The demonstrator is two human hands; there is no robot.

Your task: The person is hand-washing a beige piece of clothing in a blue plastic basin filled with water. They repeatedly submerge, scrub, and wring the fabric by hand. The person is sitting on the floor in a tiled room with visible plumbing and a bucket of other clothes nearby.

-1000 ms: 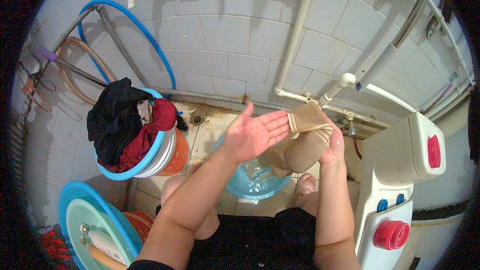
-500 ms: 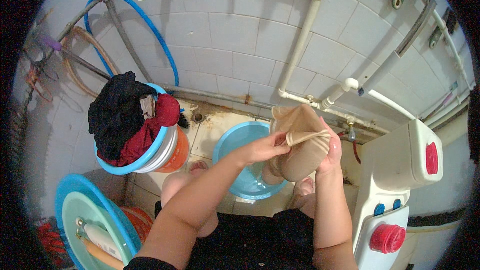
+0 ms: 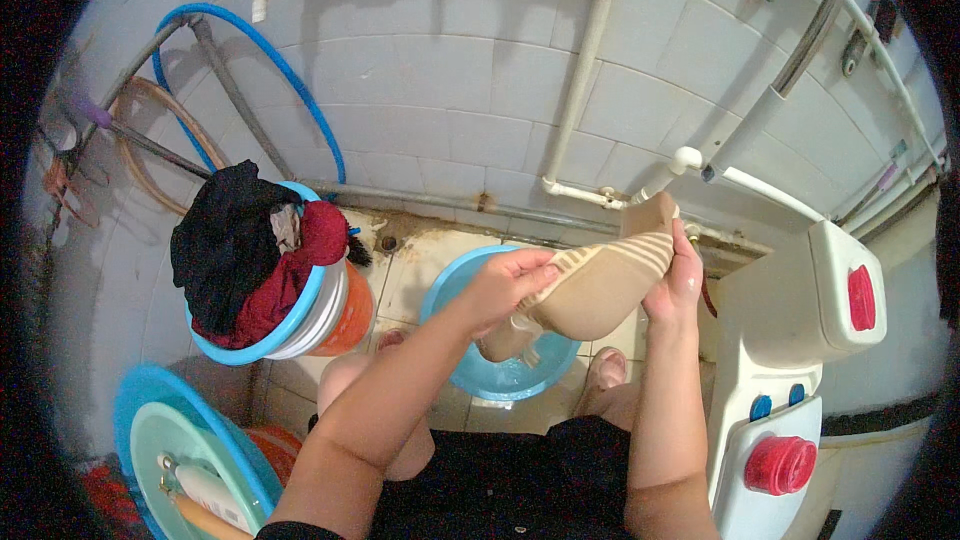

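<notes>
A beige bra [image 3: 605,295] with moulded cups and pale striped edging is stretched between my two hands. My left hand [image 3: 512,285] pinches its striped edge near the left end. At the other end, the fingers of my right hand [image 3: 676,275] are closed round the fabric. Part of the bra hangs down past my left hand, over a light blue basin [image 3: 462,272] on the floor. Some water shows in the basin below, partly hidden by the bra and my left arm.
Black clothes [image 3: 228,250] and dark red cloth lie in a blue-rimmed basin on a bucket at left. Nearer stand stacked basins [image 3: 140,420] holding a bottle. White jugs [image 3: 770,325] with red caps stand at right. Pipes [image 3: 580,90] run along the tiled wall.
The bra has been turned and spread sideways, its striped edge now stretched across between my hands. My left hand has shifted slightly left, and my right hand slightly right.
</notes>
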